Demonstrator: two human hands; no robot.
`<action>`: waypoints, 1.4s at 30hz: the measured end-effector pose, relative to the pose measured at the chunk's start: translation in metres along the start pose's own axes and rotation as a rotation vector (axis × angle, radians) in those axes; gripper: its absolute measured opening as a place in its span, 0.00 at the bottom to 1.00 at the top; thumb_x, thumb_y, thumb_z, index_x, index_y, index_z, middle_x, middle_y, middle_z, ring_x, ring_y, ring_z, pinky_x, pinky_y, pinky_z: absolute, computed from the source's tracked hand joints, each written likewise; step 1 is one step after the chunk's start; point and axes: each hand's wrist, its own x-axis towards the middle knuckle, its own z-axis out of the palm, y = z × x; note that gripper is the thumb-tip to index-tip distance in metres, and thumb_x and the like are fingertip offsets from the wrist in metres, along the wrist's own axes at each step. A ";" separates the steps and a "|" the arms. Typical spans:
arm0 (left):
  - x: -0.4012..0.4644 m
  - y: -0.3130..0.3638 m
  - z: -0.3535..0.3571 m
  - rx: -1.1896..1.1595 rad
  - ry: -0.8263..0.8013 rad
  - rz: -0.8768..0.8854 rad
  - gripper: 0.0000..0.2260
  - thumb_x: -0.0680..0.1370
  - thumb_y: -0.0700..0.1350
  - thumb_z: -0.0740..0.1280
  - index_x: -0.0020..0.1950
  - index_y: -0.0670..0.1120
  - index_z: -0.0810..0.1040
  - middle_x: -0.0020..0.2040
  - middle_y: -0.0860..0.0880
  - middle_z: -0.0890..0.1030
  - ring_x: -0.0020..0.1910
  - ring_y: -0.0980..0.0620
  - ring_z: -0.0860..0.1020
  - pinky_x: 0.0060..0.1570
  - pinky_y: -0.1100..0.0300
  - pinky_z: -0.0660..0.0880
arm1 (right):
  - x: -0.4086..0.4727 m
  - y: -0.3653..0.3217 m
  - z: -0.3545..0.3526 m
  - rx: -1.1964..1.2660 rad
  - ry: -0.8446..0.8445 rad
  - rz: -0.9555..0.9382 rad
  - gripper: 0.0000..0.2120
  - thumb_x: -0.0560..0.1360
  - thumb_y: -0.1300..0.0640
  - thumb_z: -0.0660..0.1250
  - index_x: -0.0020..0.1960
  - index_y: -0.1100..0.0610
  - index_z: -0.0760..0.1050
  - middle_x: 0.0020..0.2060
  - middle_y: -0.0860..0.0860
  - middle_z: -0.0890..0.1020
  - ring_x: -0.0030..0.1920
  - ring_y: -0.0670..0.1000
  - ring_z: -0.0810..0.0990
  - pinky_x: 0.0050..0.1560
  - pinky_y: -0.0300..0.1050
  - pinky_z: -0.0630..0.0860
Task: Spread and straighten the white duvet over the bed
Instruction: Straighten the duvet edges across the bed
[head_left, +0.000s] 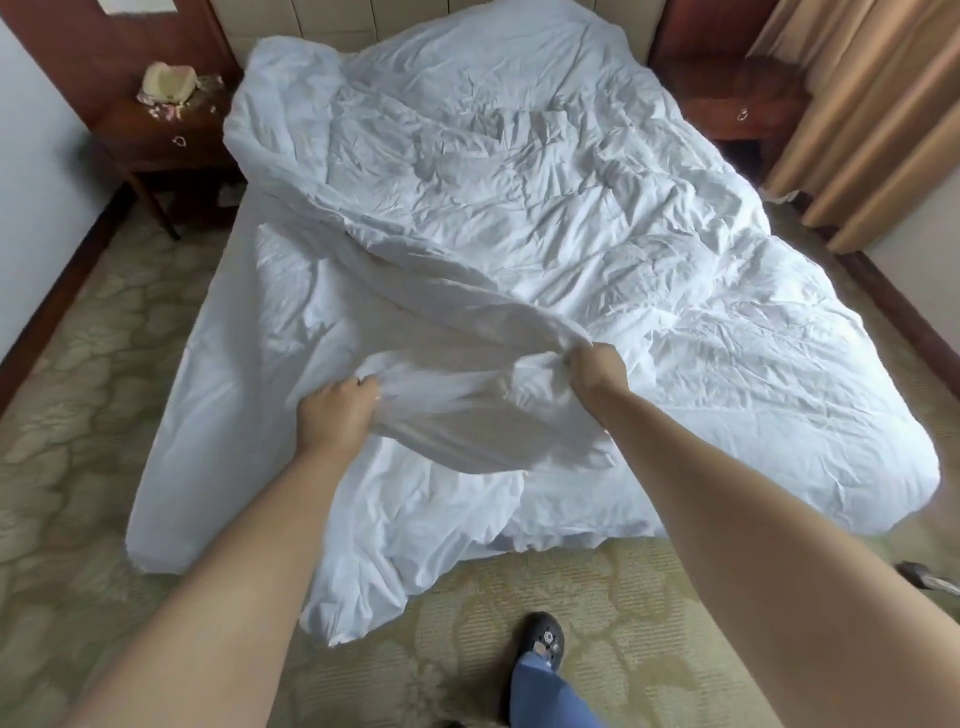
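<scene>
Two hands worked at the foot of the bed (171, 467): the left hand (332, 415) and the right hand (597, 371) each had a grip closed on a bunched fold of the white duvet (519, 197). The duvet lay crumpled across the mattress, skewed rightward, one corner drooping to the patterned carpet (571, 597). A dark shoe (543, 642) stood below.
</scene>
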 end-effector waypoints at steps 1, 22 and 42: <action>-0.003 0.001 -0.002 -0.009 -0.019 0.035 0.15 0.76 0.36 0.62 0.61 0.46 0.75 0.54 0.44 0.79 0.53 0.41 0.79 0.43 0.52 0.75 | 0.000 0.009 -0.001 -0.030 0.015 0.021 0.16 0.77 0.59 0.56 0.57 0.68 0.76 0.55 0.65 0.79 0.57 0.62 0.76 0.48 0.44 0.67; -0.071 0.052 0.102 -0.411 -0.747 0.190 0.33 0.75 0.35 0.62 0.77 0.51 0.55 0.76 0.51 0.59 0.73 0.50 0.63 0.68 0.60 0.64 | -0.013 0.114 0.070 -0.618 0.203 -0.271 0.17 0.78 0.60 0.55 0.67 0.52 0.64 0.55 0.53 0.78 0.56 0.57 0.73 0.54 0.50 0.66; -0.090 0.045 0.054 -0.302 -0.782 0.189 0.26 0.82 0.49 0.57 0.78 0.51 0.52 0.75 0.49 0.61 0.70 0.47 0.66 0.65 0.53 0.68 | -0.087 0.101 0.065 -0.606 -0.282 -0.091 0.31 0.76 0.52 0.60 0.77 0.49 0.53 0.73 0.54 0.63 0.72 0.57 0.63 0.69 0.58 0.63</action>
